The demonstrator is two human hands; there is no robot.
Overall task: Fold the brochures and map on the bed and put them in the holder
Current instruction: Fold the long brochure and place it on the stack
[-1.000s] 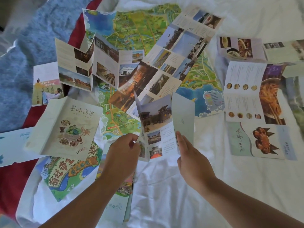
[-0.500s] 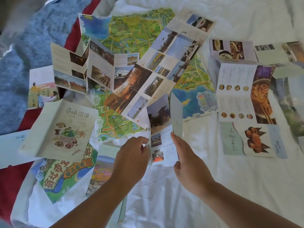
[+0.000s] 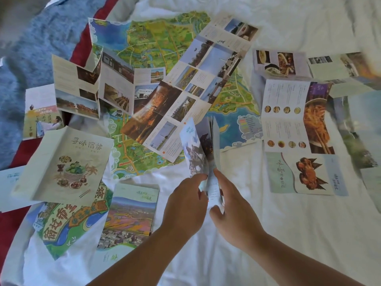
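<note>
I hold a small brochure (image 3: 198,149) with a pale blue cover upright above the bed, its panels nearly pressed together. My left hand (image 3: 185,205) pinches its lower left edge and my right hand (image 3: 231,211) grips its lower right edge. A large illustrated map (image 3: 144,46) lies spread out behind it, partly covered by a long unfolded photo brochure (image 3: 185,93). Other brochures lie open around it: a zigzag one (image 3: 86,93) at left, a cream food-cover one (image 3: 66,162), and a food brochure with a crab picture (image 3: 294,129) at right. No holder is in view.
A folded landscape brochure (image 3: 129,215) and a green cartoon leaflet (image 3: 61,221) lie near my left forearm. White bedsheet (image 3: 268,234) fills the foreground. A blue blanket (image 3: 41,38) and a red cloth (image 3: 12,223) border the left side. More leaflets (image 3: 340,67) sit at the far right.
The brochure in my hands has gone from spread open to almost folded shut, my hands coming together at its bottom edge. The view shifted slightly left and closer.
</note>
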